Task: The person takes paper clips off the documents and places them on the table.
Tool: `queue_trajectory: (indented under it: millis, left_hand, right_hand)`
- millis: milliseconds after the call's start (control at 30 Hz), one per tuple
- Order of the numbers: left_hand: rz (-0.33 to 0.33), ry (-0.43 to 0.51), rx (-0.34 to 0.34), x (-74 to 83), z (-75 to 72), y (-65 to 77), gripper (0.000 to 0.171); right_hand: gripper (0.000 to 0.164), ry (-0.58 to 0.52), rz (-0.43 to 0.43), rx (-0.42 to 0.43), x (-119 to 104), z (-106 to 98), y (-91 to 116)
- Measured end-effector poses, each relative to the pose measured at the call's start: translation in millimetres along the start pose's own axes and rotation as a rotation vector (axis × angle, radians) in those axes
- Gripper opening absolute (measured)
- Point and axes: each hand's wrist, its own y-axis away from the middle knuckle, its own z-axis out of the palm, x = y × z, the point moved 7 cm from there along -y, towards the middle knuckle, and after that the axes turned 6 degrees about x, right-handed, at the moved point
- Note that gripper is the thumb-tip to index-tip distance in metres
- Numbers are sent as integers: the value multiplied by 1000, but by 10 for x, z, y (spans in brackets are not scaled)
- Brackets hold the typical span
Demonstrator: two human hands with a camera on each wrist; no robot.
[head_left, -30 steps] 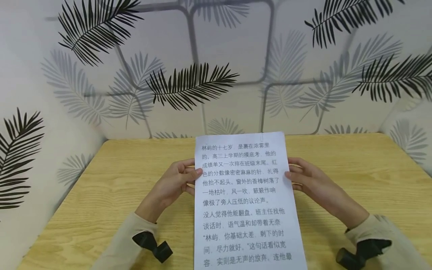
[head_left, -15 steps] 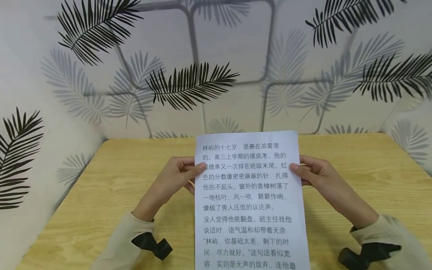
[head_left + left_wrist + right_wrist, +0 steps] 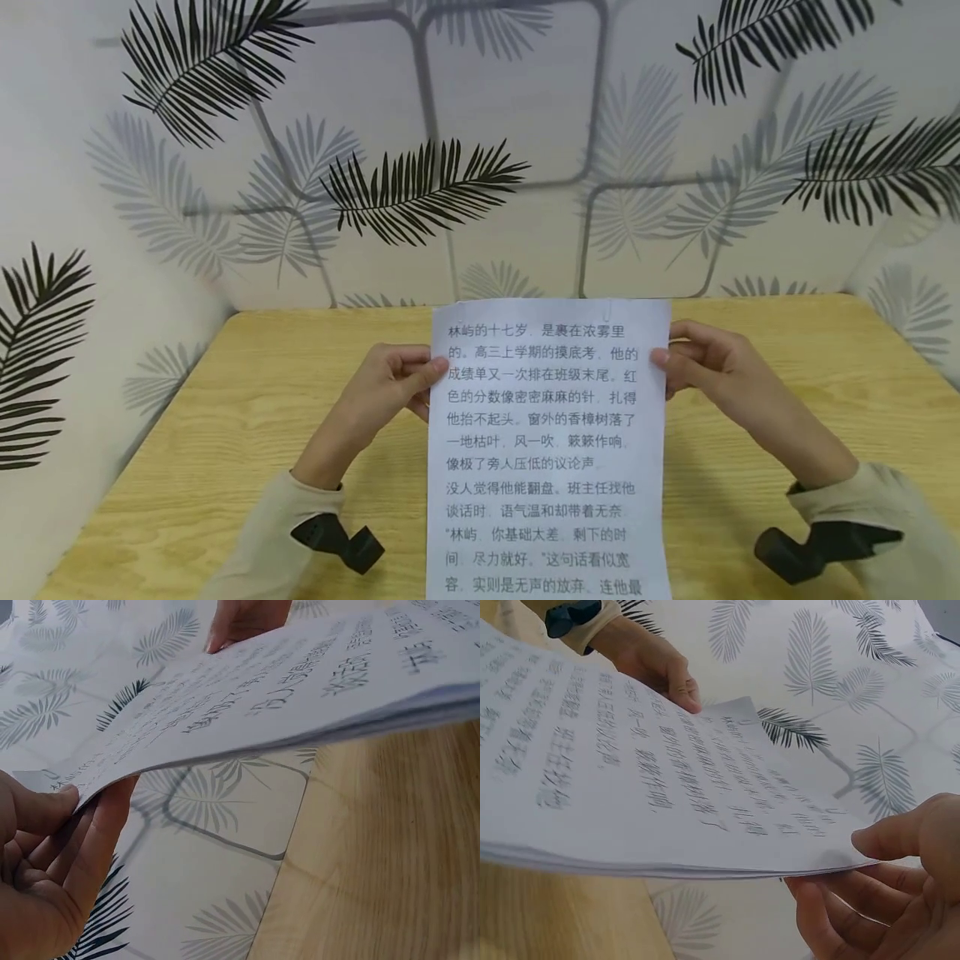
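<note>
Several printed sheets of paper, held together as one stack, stand upright before me with large black Chinese text facing me. At the top edge a paper clip shows faintly. My left hand pinches the stack's left edge near the top, thumb on the front and fingers behind. On the opposite edge, my right hand pinches the sheets the same way, slightly higher. The layered paper edges show in the right wrist view, where the stack bows a little. The lower end of the sheets is cut off in the head view.
A light wood-grain table lies under and behind the paper. Beyond its far edge rises a pale wall covering printed with black and grey palm leaves. Black wrist-worn cameras sit on both beige sleeves.
My right hand has moved right and up, and the stack's right side has swung out so its front looks wider. My left hand has risen slightly.
</note>
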Motion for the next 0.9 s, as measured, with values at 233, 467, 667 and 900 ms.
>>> queue_trajectory:
  millis: [233, 467, 667, 900]
  left_hand:
    - [-27, 105, 58, -114, 10, -7, 26]
    - [-24, 140, 119, -145, 41, -17, 26]
    - [-28, 142, 147, -168, 41, -10, 27]
    - [-30, 147, 157, -190, 35, -13, 28]
  right_hand:
    - [25, -59, -123, 62, -155, -130, -106]
    - [21, 222, -204, 223, -385, -135, -221]
    - [8, 379, -363, 313, -600, -47, -324]
    - [12, 465, -329, 261, -692, 117, -517]
